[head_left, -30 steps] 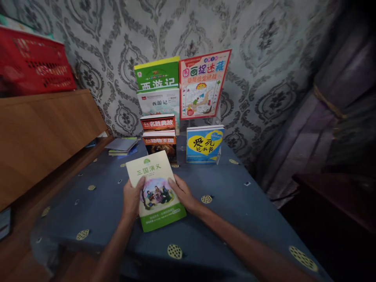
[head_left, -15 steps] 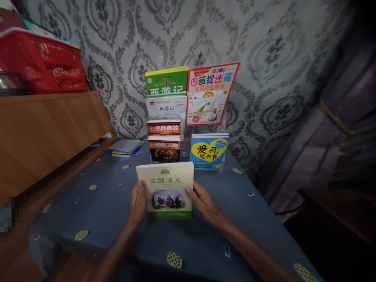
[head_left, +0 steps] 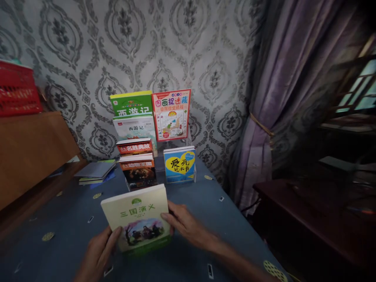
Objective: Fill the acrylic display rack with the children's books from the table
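Note:
Between my two hands is a cream-and-green book (head_left: 138, 223), front cover facing me and tilted slightly. My left hand (head_left: 101, 246) grips its lower left edge, thumb on the cover. On the right edge, my right hand (head_left: 183, 223) pinches it with the thumb in front and fingers behind. Just beyond it, a book with an animal on its dark cover (head_left: 138, 174) stands in front of a red-titled book (head_left: 135, 147). Behind these rise a pale book (head_left: 135, 128) and a green book (head_left: 132, 102). To their right, a blue-and-yellow book (head_left: 180, 164) stands below a red-bordered picture book (head_left: 172, 114).
A blue patterned cloth (head_left: 188, 258) covers the table. Several thin books (head_left: 96, 171) lie stacked at the back left. A red basket (head_left: 19, 90) sits on a wooden cabinet (head_left: 32, 149) at left. A tied purple curtain (head_left: 258, 113) and dark red furniture (head_left: 282, 211) are at right.
The view has swung right, showing more curtain. The cream-and-green book has tilted and sits lower and further left in view. My left hand has slid lower along its edge.

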`<move>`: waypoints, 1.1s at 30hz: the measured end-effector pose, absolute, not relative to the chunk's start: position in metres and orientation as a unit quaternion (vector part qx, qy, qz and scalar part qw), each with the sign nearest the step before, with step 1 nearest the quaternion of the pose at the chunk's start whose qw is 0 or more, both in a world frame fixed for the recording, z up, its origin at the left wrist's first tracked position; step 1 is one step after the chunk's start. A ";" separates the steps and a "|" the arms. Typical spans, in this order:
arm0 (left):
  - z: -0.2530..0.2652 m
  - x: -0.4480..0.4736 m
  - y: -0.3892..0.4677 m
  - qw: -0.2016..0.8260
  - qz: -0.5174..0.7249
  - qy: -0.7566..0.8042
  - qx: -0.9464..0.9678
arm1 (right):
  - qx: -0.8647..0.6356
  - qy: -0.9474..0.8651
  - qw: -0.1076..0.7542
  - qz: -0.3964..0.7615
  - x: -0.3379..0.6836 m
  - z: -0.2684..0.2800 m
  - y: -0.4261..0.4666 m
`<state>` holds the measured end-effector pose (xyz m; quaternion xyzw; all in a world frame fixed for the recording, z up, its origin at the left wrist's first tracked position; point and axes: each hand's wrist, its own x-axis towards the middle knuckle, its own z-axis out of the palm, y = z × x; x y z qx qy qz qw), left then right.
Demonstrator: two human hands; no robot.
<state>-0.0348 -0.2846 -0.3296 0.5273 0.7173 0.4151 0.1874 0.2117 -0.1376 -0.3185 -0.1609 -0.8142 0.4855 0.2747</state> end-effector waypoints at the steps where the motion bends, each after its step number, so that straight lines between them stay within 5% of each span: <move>1: -0.329 -0.035 -0.283 0.188 0.413 0.719 0.526 | -0.162 -0.814 0.274 0.486 0.212 -0.318 -0.137; 11: -0.305 -0.029 -0.258 0.178 0.389 0.707 0.563 | -0.156 -0.796 0.293 0.507 0.224 -0.301 -0.117; 33: -0.112 0.035 -0.096 -0.056 0.510 0.467 0.720 | -0.113 -0.784 0.539 0.285 0.272 -0.147 0.013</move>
